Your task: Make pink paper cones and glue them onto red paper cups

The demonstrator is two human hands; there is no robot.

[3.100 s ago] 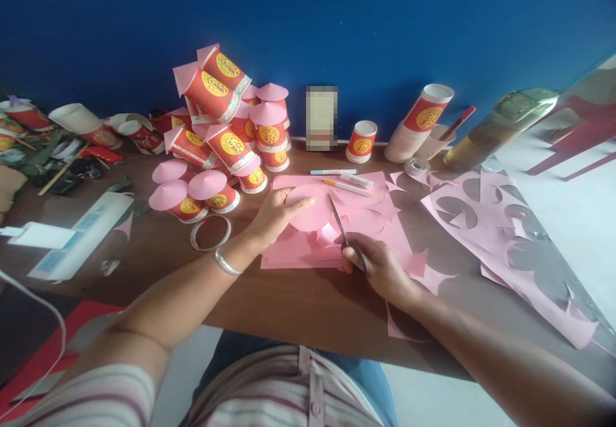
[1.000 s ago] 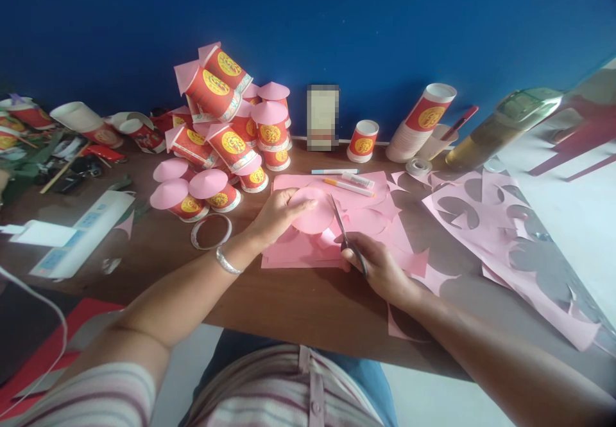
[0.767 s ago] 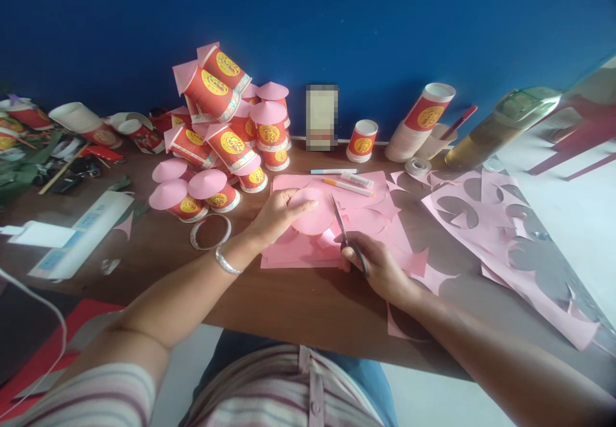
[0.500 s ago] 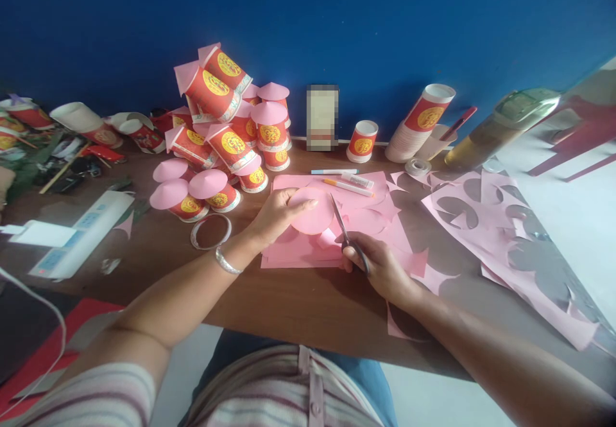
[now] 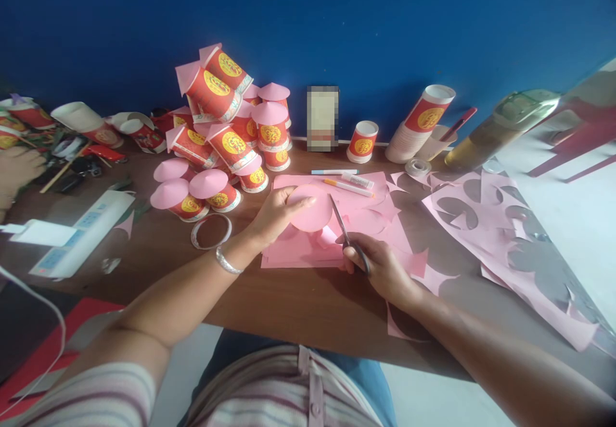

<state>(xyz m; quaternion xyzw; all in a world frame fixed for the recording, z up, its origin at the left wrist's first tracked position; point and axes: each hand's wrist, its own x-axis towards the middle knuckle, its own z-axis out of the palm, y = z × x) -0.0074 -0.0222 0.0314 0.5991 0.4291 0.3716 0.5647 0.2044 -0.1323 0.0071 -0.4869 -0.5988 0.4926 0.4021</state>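
Between the thumb and fingers of my left hand [image 5: 278, 214] is a round pink paper disc [image 5: 315, 215], held above the table. My right hand [image 5: 378, 261] is closed round the dark handles of a pair of scissors [image 5: 338, 215]. Their blades point up and away, at the right edge of the disc. Below both hands lie pink paper sheets [image 5: 289, 255]. An orange marker [image 5: 344, 186] and a blue marker [image 5: 334, 171] rest on and behind the sheets.
Red paper cups with pink cone tops [image 5: 231, 148] are piled at the back left. A roll of tape [image 5: 210, 231] lies before them. Pink offcuts [image 5: 510, 247] spread over the right side. A cup stack [image 5: 418, 125] and a bottle [image 5: 500, 122] stand behind. Another person's hand [image 5: 22, 170] shows far left.
The disc has shifted and turned slightly in my left hand. The scissors stay almost still beside it. Another person's hand has come into view at the far left.
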